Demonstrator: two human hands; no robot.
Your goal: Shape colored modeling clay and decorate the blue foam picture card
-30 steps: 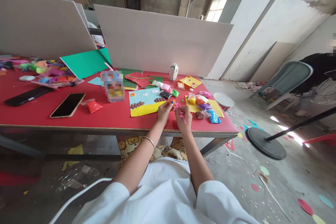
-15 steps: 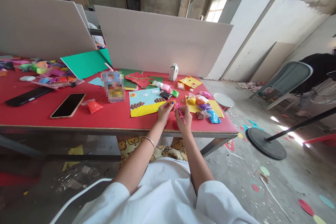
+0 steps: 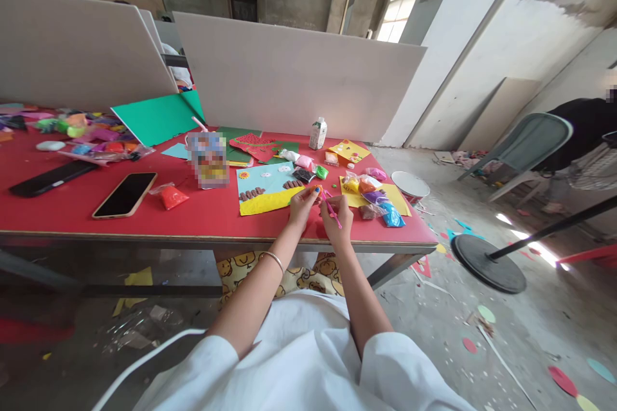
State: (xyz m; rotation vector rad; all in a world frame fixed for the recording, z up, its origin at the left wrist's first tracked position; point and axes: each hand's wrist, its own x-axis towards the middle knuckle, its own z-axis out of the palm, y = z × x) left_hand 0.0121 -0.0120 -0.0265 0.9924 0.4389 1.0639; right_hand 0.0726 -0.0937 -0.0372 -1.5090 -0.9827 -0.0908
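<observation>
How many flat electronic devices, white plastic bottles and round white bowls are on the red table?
Flat electronic devices: 2, a tan-edged smartphone and a long black device
White plastic bottles: 1, the small white bottle
Round white bowls: 1, the white bowl at the table's right end
Total: 4

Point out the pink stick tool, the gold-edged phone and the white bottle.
Thin pink plastic stick tool (image 3: 332,212), head view, mid-shaft.
Gold-edged black-screen phone (image 3: 125,194), head view, screen centre.
Small white plastic bottle (image 3: 317,134), head view, label.

I see a smooth matt red bench, glossy plastic clay bags, matt paper card, glossy glass phone, thin pink plastic tool, rough concrete floor.
</observation>
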